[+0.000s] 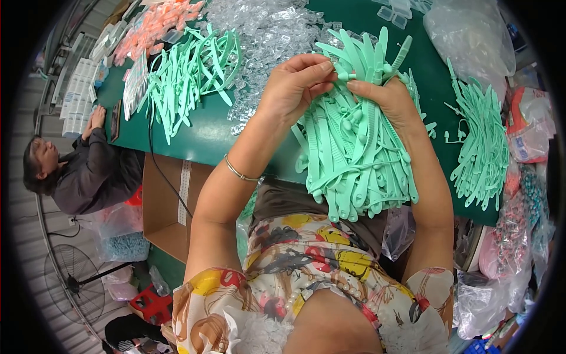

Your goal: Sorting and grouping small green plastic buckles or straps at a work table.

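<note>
My right hand (389,97) grips a thick bundle of mint-green plastic straps (354,159) that hangs down over the near edge of the green table (206,130). My left hand (298,85) is raised beside it, its fingers pinching the end of one green strap (348,75) at the top of the bundle. A thin bracelet (239,173) circles my left wrist.
Loose green straps lie in piles at the left (191,71) and right (483,147). Clear plastic clips (265,35) and pink pieces (156,23) cover the far table. A person (82,168) sits at the left end. A cardboard box (168,206) and fan (73,283) stand below.
</note>
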A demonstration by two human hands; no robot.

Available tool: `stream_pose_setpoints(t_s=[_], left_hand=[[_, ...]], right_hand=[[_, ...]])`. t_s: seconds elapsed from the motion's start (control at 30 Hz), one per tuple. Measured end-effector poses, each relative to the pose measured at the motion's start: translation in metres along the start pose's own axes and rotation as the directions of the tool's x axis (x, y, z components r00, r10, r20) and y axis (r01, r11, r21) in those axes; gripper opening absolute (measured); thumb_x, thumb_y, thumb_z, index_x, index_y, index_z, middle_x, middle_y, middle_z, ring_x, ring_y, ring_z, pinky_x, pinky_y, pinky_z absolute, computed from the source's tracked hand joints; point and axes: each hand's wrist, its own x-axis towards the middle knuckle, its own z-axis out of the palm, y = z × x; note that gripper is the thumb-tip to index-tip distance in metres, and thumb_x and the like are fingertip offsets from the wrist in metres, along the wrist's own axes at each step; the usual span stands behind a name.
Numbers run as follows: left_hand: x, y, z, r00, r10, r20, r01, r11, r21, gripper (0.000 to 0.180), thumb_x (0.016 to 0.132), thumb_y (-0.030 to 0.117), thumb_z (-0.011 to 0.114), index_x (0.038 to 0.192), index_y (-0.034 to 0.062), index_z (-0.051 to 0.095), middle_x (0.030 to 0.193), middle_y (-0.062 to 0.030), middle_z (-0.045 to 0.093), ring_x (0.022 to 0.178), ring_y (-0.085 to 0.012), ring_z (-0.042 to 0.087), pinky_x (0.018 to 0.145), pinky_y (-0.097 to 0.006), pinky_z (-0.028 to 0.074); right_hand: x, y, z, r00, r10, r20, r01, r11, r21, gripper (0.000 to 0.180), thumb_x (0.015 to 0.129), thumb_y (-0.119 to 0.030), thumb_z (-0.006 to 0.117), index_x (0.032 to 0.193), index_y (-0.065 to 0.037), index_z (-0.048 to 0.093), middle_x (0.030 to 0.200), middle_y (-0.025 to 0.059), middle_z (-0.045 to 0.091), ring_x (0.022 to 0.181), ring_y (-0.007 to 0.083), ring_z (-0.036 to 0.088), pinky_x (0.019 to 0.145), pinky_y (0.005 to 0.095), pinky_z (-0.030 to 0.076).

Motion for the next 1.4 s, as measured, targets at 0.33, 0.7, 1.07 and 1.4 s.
stream_pose_setpoints(t_s=[0.33, 0.7, 1.07, 1.4], left_hand=[[0.001, -0.001, -0.001, 1.000, -0.002, -0.002, 0.002, 0.999, -0.035, 0.012, 0.084, 0.006, 0.061, 0.094, 0.0003, 0.059, 0.086, -0.0068, 0.063, 0.078, -0.0149, 0.062, 0.070, -0.024, 0.054], [-0.005, 0.006, 0.004, 0.998, 0.034, 0.061, -0.051, 0.953, 0.300, 0.016, 0.082, 0.011, 0.064, 0.092, -0.0010, 0.061, 0.081, -0.0052, 0.061, 0.071, -0.0120, 0.059, 0.067, -0.023, 0.049], [-0.003, 0.008, 0.021, 0.946, 0.266, 0.184, -0.264, 0.306, 0.915, 0.022, 0.083, 0.020, 0.061, 0.077, -0.0006, 0.061, 0.062, 0.0021, 0.053, 0.056, -0.0045, 0.044, 0.049, -0.021, 0.034], [-0.005, -0.006, 0.011, 0.982, 0.187, 0.015, -0.171, 0.857, 0.487, 0.020, 0.085, 0.019, 0.060, 0.073, 0.0025, 0.058, 0.061, 0.0033, 0.048, 0.054, -0.0040, 0.039, 0.048, -0.020, 0.028]], right_hand=[[0.001, 0.001, -0.001, 1.000, -0.009, 0.023, 0.010, 1.000, -0.026, 0.039, 0.072, -0.014, 0.071, 0.107, -0.001, 0.059, 0.098, 0.0060, 0.062, 0.087, 0.0129, 0.058, 0.080, 0.0257, 0.045], [-0.001, -0.003, 0.005, 1.000, -0.006, 0.005, 0.005, 1.000, 0.006, 0.034, 0.072, -0.012, 0.072, 0.101, -0.002, 0.058, 0.088, 0.0035, 0.060, 0.076, 0.0117, 0.057, 0.068, 0.0240, 0.045], [-0.001, 0.001, 0.004, 0.995, -0.092, 0.038, 0.098, 0.974, -0.205, 0.032, 0.076, -0.014, 0.070, 0.103, 0.000, 0.062, 0.093, 0.0050, 0.064, 0.085, 0.0115, 0.059, 0.076, 0.0250, 0.047], [0.000, 0.000, 0.003, 0.997, -0.070, 0.023, 0.073, 0.965, -0.253, 0.031, 0.075, -0.016, 0.069, 0.102, -0.001, 0.062, 0.093, 0.0035, 0.063, 0.084, 0.0108, 0.058, 0.075, 0.0247, 0.046]])
